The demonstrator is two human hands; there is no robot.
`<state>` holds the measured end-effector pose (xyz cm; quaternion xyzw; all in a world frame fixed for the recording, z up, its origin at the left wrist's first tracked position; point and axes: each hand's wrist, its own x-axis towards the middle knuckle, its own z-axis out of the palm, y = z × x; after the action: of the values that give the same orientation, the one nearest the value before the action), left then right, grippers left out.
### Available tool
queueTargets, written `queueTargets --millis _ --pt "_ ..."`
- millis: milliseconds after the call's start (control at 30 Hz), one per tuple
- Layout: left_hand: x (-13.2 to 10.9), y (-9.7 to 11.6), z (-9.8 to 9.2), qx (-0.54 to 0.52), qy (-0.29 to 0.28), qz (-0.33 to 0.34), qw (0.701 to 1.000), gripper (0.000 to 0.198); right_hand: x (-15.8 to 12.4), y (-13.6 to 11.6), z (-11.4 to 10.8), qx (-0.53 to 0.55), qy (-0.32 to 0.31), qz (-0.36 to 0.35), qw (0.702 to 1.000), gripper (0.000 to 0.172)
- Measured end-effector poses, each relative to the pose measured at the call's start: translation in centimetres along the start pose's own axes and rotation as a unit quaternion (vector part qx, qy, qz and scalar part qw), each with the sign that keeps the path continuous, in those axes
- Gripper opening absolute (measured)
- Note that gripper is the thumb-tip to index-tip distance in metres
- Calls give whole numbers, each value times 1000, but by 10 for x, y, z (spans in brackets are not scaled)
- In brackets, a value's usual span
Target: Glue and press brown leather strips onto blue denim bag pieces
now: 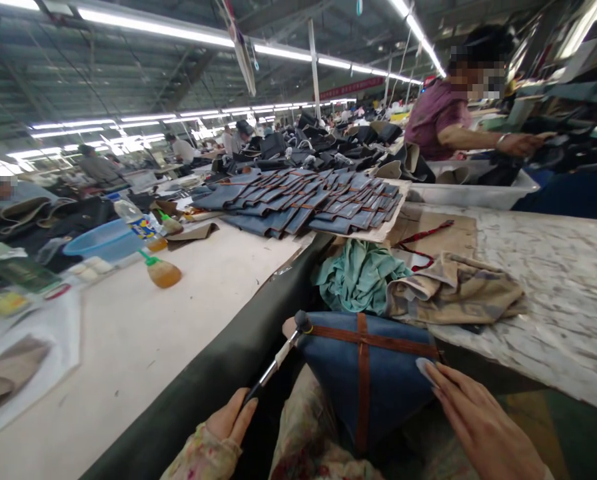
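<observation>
A dark blue leather-like piece [388, 380] with crossed brown strips lies over the lap, its point hanging down. My left hand [230, 417] is closed round the black handle of a hammer-like tool [266, 375], whose dark round head rests at the piece's upper left corner. At the right edge of the piece, my right hand [483, 417] has its fingers together, pressing a small pale pad [426, 371] against the blue surface. A crumpled teal cloth [361, 275] and a tan cloth [461, 290] lie just beyond the piece.
Many blue pieces with brown strips [308, 200] are stacked ahead. On the left table [188, 313] are a glue bottle [162, 272], a plastic bottle [136, 220] and a blue basin [103, 240]. A person in purple [436, 120] works behind a white bin [478, 195] at right.
</observation>
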<state>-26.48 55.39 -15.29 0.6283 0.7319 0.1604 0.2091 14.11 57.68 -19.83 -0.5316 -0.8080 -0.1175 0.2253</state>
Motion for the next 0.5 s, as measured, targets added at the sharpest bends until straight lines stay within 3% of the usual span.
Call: queueTargets --millis 233,333,433,500 --pt "4 -10 -2 0 -16 -20 1000 33 -1 5 0 -6 -17 -12 1000 43" --pt "13 -15 -4 19 12 -2 1000 29 -4 14 5 20 -11 -48 999 38" --pt "38 -21 -26 38 90 -7 995 33 -4 29 15 94 -12 -31 995 35" --pt "64 -26 -50 51 115 -13 992 39 2 36 19 153 -38 68 985 40"
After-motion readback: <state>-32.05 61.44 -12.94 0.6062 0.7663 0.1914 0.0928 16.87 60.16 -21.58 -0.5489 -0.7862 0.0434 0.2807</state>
